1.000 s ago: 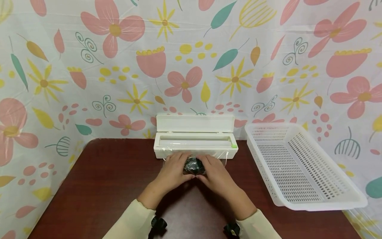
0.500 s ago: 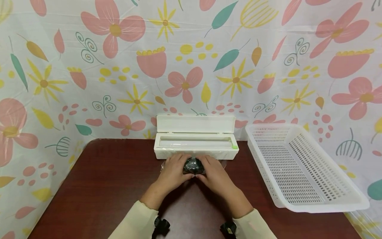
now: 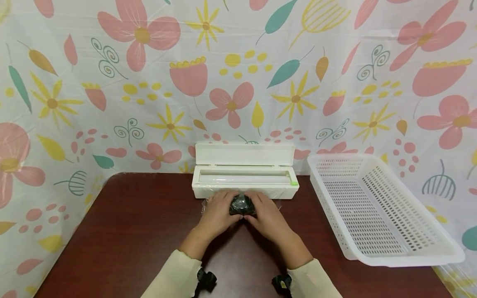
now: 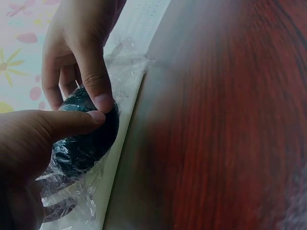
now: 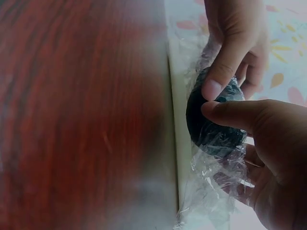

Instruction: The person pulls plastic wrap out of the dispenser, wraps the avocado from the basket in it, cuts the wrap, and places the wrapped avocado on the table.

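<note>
A dark, nearly black rounded item (image 3: pixel 242 205) in clear cling film (image 4: pixel 72 191) is held between both hands, just in front of the white cling film dispenser (image 3: pixel 208 192). My left hand (image 3: pixel 218 213) grips its left side and my right hand (image 3: pixel 265 213) its right side. Both thumbs press on the near face, their tips almost meeting, as the right wrist view shows. Fingers curl around the far side, partly hidden. Crumpled film sticks out beyond each hand. What the dark item is cannot be told.
The dispenser's lid (image 3: pixel 244 155) stands raised, with a film roll (image 3: pixel 242 179) inside. A white perforated plastic basket (image 3: pixel 346 244) stands at the right, reaching past the table edge. Behind the brown table (image 3: pixel 123 231) hangs a flower-patterned sheet (image 3: pixel 149 99).
The film that was stretched towards the dispenser at the right has drawn in and crumpled beside the hands. The forearms have come slightly closer together; both hands keep their hold on the dark item.
</note>
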Tool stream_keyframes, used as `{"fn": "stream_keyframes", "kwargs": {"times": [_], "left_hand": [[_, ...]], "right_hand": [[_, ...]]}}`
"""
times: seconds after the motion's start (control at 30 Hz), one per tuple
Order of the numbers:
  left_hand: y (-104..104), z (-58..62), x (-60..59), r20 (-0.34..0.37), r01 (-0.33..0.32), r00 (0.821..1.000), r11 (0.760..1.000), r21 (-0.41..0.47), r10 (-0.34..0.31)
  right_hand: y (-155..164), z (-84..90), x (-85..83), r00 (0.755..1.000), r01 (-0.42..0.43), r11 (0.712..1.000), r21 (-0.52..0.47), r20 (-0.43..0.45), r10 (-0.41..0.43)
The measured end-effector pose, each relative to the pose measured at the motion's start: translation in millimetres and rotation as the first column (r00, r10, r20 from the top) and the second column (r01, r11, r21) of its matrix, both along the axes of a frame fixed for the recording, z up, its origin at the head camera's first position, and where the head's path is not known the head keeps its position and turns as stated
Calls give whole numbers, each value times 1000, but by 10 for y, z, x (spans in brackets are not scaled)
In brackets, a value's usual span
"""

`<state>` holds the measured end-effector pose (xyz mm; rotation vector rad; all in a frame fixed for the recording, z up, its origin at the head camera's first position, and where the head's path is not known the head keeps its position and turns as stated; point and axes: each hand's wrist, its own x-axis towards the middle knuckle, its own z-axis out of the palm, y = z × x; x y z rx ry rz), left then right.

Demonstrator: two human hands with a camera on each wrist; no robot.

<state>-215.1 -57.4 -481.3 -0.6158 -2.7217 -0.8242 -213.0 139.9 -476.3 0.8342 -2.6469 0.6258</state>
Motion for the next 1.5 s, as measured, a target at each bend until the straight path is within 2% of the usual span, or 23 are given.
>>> {"fn": "stream_keyframes", "kwargs": {"times": [0.2, 0.37, 0.6, 1.1, 1.33, 1.5], "left_hand": [[-2, 8, 5, 15, -6, 1000, 1000, 25, 6], [-10, -17, 0, -3, -1, 1000, 1000, 32, 1], [-10, -54, -18, -45, 8, 999, 1000, -9, -9], [0, -35, 10, -21, 3, 1000, 999, -48, -4], [-15, -16, 7, -13, -1, 1000, 999, -43, 0], [-38, 17, 10, -13, 10, 1000, 1000, -5, -11]], "right_hand": [[13, 6, 2, 999, -9, 1000, -28, 47, 10], [32, -8, -12, 996, -30, 998, -51, 80, 35], [67, -6, -28, 996, -37, 997, -67, 79, 42], [72, -16, -43, 992, -29, 999, -36, 125, 33], [73, -6, -38, 995, -29, 999, -34, 94, 32], [72, 1, -32, 997, -30, 999, -26, 75, 32]]}}
